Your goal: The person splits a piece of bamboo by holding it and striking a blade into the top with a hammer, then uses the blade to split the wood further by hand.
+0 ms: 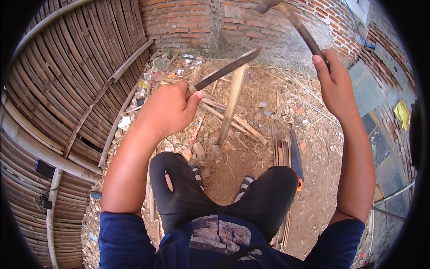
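Note:
My left hand is closed round the handle of a machete, its dark blade pointing up and to the right. Under the blade, a pale split piece of bamboo stands slightly tilted, its lower end near the ground. The blade crosses at the bamboo's upper end; whether it bites in, I cannot tell. Raised at the upper right, my right hand grips a hammer by its dark handle. The hammer's head is up at the top edge of the view, apart from the machete.
A handsaw with an orange handle lies beside my right knee, next to thin bamboo strips. More split pieces lie behind the standing one. A slatted bamboo wall rises at left, a brick wall ahead. Rubble and straw cover the ground.

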`<state>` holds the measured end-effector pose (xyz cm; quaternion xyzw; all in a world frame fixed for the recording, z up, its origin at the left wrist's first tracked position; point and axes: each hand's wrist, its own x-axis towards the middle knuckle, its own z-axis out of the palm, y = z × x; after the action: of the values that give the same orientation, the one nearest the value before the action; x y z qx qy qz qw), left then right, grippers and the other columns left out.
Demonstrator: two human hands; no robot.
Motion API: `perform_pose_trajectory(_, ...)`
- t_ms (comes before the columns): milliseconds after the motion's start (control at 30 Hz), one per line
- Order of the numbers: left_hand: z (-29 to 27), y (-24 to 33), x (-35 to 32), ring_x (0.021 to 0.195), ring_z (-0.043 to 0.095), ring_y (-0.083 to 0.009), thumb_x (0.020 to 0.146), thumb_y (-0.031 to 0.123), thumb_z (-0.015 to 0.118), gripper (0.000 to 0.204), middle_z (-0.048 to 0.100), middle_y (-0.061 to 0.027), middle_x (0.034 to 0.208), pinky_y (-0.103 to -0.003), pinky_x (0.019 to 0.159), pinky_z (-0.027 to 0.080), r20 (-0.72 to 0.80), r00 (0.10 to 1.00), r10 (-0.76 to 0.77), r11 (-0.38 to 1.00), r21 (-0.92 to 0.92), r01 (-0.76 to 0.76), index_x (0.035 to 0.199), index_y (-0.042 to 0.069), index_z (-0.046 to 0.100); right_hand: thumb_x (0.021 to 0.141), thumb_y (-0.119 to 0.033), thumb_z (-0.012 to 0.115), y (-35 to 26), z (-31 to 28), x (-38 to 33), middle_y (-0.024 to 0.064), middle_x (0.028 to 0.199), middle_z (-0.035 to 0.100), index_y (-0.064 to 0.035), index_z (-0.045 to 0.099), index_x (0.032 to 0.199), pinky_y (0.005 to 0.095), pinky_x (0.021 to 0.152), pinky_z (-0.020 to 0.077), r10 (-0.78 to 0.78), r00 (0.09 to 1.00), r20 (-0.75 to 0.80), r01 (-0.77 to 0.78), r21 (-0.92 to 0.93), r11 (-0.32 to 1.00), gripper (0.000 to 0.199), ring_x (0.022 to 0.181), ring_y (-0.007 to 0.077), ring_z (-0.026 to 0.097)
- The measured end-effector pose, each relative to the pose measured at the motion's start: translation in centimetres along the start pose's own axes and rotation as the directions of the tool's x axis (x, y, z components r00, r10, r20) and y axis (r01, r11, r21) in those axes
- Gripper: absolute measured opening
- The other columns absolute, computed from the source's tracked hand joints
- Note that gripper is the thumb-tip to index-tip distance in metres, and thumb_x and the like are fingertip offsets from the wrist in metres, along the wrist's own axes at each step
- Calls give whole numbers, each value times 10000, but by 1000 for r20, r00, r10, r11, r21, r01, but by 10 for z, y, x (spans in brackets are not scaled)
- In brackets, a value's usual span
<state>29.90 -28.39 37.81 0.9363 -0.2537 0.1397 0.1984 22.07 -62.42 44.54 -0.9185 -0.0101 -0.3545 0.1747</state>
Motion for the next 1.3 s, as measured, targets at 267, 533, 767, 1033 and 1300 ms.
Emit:
perform_pose_trajectory(267, 2, -2, 2, 745, 612, -478, 1041, 443, 533, 526, 602, -260, 713, -530, 697, 470, 3, 1000, 21, 1000, 7, -21, 855, -47, 576, 1064, -328, 529, -2, 23, -22, 254, 790, 648, -15, 522, 1074, 521, 695, 484, 89, 951, 295, -16, -241, 971, 313, 744, 456, 637)
perform_pose_trajectory(533, -7, -5, 3, 816, 673, -438, 888, 439, 759, 513, 667, -255, 787, -491, 755, 519, 71, 997, -26, 999, -24, 28, 911, -59, 638, 1066, -357, 522, 1, 5, -11, 242, 779, 642, 6, 556, 1054, 497, 705, 487, 95, 945, 312, -24, -225, 974, 365, 741, 418, 638)
perform_pose_trajectory(767, -2, -10, -2, 818, 666, -441, 871, 403, 780, 481, 662, -247, 781, -488, 753, 514, 47, 998, -49, 994, 98, 44, 906, -57, 643, 1076, -385, 517, -2, -12, -5, 160, 732, 628, -3, 575, 1083, 420, 643, 476, -4, 998, -66, 1, -45, 999, 386, 680, 290, 634)
perform_pose_trajectory(1033, 4, -8, 3, 860, 668, -452, 878, 405, 770, 482, 675, -261, 822, -506, 777, 515, 34, 997, -75, 992, 102, 72, 900, -60, 643, 1045, -306, 558, -7, 23, -29, 263, 802, 655, -6, 532, 1115, 533, 710, 491, 112, 946, 303, -22, -285, 958, 309, 776, 468, 649)
perform_pose_trajectory(1300, 3, -11, 0, 877, 673, -445, 884, 402, 768, 486, 680, -261, 827, -502, 797, 523, 9, 995, -95, 988, 127, 93, 931, -66, 645, 1061, -363, 548, -7, -16, 3, 211, 739, 649, -3, 577, 1024, 472, 638, 475, -3, 1000, -24, 0, -100, 995, 363, 704, 395, 650)
